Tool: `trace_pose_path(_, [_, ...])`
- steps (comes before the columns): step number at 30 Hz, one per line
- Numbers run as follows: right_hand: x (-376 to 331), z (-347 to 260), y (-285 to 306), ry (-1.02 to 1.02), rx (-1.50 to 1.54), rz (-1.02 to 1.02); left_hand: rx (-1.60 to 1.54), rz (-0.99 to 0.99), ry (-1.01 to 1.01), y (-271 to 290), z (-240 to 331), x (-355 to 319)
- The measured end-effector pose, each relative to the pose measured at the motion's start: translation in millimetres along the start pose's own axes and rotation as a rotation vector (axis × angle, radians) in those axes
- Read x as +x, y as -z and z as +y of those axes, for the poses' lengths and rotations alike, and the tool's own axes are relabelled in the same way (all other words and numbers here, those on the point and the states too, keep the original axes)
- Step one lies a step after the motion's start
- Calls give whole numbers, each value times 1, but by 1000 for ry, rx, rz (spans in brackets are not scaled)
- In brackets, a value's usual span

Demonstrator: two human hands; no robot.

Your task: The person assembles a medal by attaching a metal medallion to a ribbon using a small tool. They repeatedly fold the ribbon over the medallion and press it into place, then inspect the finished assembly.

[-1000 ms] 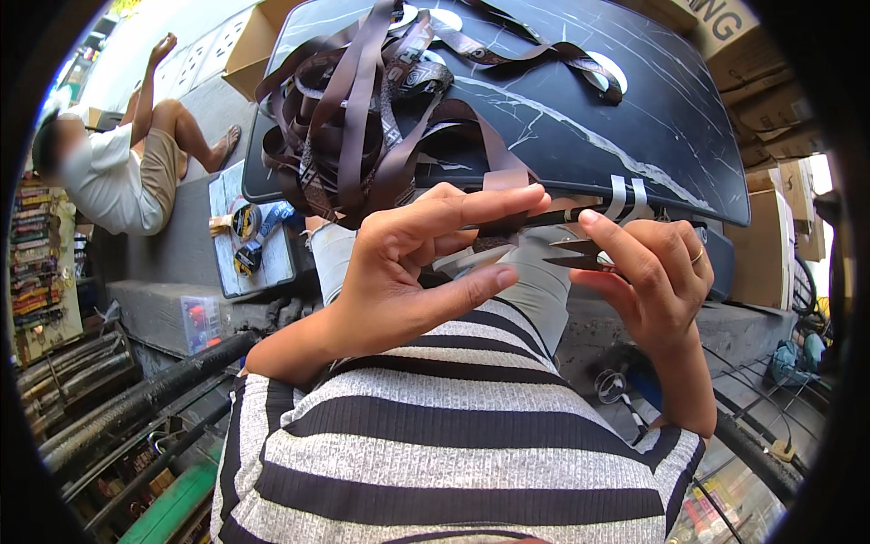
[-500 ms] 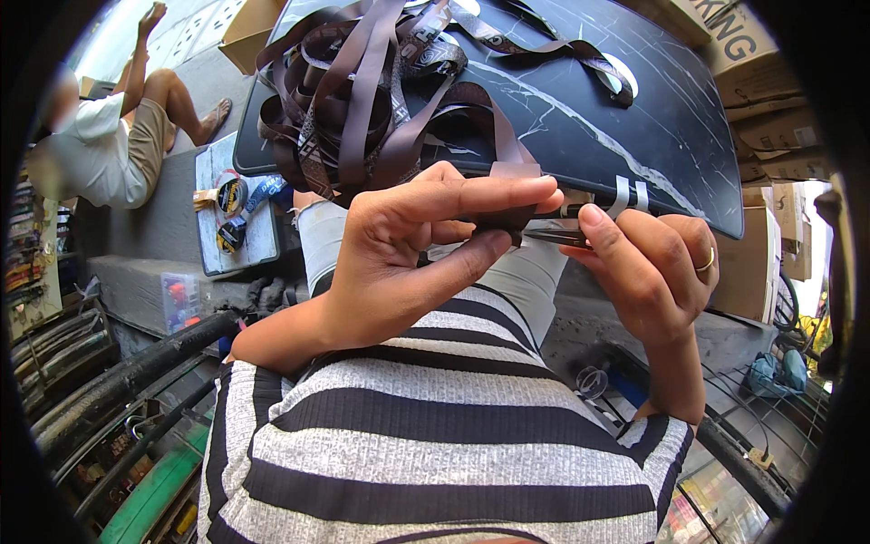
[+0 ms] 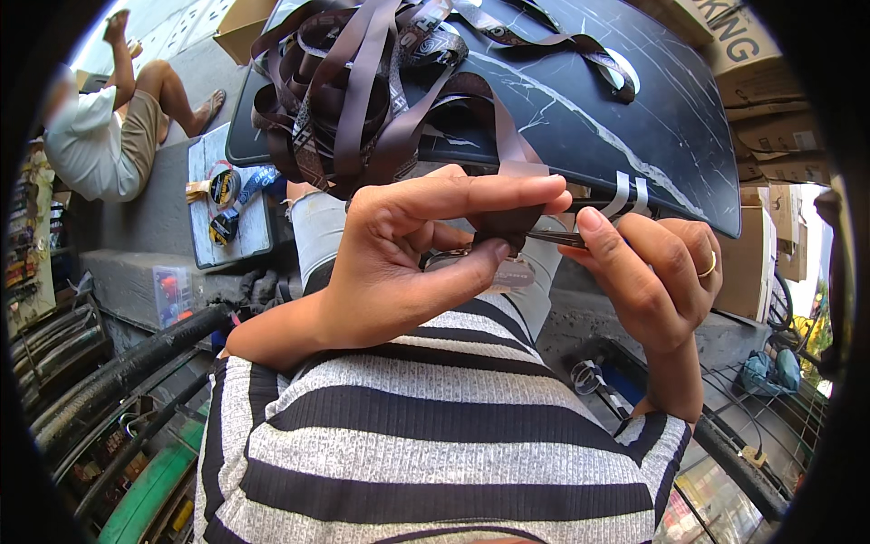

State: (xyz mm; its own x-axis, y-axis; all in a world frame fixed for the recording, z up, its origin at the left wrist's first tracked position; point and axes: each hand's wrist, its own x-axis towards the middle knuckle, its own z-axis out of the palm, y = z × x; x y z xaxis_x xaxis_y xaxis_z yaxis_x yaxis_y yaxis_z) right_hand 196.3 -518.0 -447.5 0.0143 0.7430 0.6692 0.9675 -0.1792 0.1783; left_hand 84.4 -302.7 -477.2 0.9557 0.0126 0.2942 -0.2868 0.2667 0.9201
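Just before the black marble-patterned tabletop (image 3: 671,118), left hand (image 3: 399,245) pinches dark-brown satin ribbon (image 3: 512,220), apparently to steady it; right hand (image 3: 657,267), fingers closed, grips slim pointed metal tool (image 3: 555,238), tips at ribbon.

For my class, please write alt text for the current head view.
A person's left hand pinches a dark brown fabric ribbon while the right hand points a slim metal tool at it. Behind, tangled brown ribbons lie on a black, white-veined table; another person in a white shirt sits at left.
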Motion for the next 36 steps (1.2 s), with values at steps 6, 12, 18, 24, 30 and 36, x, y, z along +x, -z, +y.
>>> trace_pose_path(6, [0,0,3,9,-14,-16,-47,13,34,-2,0,-1])
trace_pose_path(12, [1,2,6,13,-4,-27,-63,-1,54,-3,0,0])
trace_pose_path(18, [3,0,2,29,-28,6,-23,-7,59,-3,-1,0])
trace_pose_path(24, [9,1,8,75,-96,-44,33,-40,92,0,2,-1])
trace_pose_path(30, [17,3,11,110,-99,-51,30,-58,73,-2,-1,-1])
trace_pose_path(36, [17,3,16,108,-66,-97,43,-54,79,-4,0,-2])
